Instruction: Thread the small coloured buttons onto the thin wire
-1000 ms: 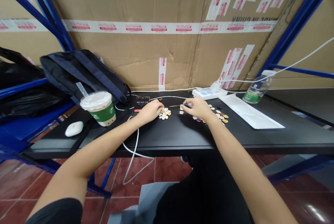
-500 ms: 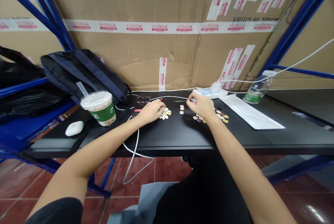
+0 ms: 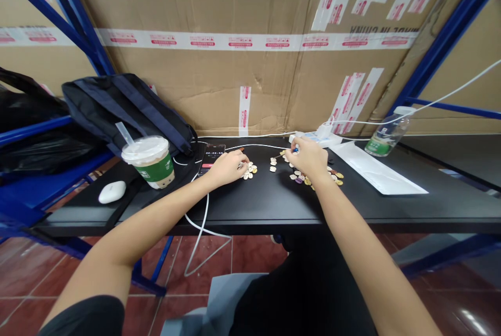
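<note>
My left hand (image 3: 231,167) rests at a small heap of pale buttons (image 3: 249,170), fingers bent and drawn together at its left edge; whatever lies between the fingertips is hidden. Pinched in my right hand (image 3: 311,156) is a thin tool with a blue handle (image 3: 296,150), its narrow shaft pointing left. A short column of pale buttons (image 3: 273,165) lies between the hands, close to the tool's tip. Under and around my right wrist is a looser pile of cream, yellow, purple and brown buttons (image 3: 299,180), partly covered by the hand.
A phone (image 3: 213,152) showing a timer lies beyond my left hand. Farther left are a lidded drink cup (image 3: 153,165), a white case (image 3: 112,192) and a backpack (image 3: 129,111). A power strip (image 3: 323,141), white sheet (image 3: 379,169) and bottle (image 3: 387,135) are right.
My right hand has shifted slightly right, and the tool's shaft now slants down to the left beside the button column. A few pale buttons now show by its fingertips. My left hand barely moved.
</note>
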A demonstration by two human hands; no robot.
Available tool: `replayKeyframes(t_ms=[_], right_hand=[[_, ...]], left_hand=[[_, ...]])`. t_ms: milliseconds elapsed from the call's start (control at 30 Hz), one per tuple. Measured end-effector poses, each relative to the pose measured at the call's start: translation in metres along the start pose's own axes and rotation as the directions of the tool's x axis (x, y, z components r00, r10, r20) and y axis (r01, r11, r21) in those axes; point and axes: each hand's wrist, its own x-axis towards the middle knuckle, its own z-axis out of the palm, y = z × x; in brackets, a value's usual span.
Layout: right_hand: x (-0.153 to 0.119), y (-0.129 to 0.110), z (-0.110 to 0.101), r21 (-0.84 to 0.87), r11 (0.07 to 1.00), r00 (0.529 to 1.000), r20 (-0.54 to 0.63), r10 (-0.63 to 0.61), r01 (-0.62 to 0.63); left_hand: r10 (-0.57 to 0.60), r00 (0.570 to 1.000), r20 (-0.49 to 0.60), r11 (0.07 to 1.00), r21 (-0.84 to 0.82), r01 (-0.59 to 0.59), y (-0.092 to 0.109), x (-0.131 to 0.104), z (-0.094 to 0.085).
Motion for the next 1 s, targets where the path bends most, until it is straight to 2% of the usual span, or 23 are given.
replayKeyframes(t_ms=[167, 367, 667, 1000], right_hand=[[0.000, -0.001, -0.001, 0.016, 1.000, 0.999, -0.047, 0.000, 0.001], [-0.001, -0.003, -0.004, -0.032, 0.999, 0.996, 0.081, 0.026, -0.024], [0.000, -0.006, -0.010, -0.014, 0.998, 0.979, 0.195, 0.067, -0.065], [-0.002, -0.002, 0.003, 0.151, 0.987, 0.961, 0.262, -0.091, 0.052]], left_hand=[[0.007, 1.000, -0.008, 1.000, 0.005, -0.007, 0.000, 0.000, 0.000], [-0.003, 1.000, 0.000, 1.000, 0.003, 0.003, 0.001, -0.001, -0.001], [-0.007, 1.000, 0.016, 1.000, 0.007, 0.006, 0.000, 0.000, -0.001], [0.012, 1.000, -0.003, 1.000, 0.007, -0.012, 0.000, 0.000, 0.000]])
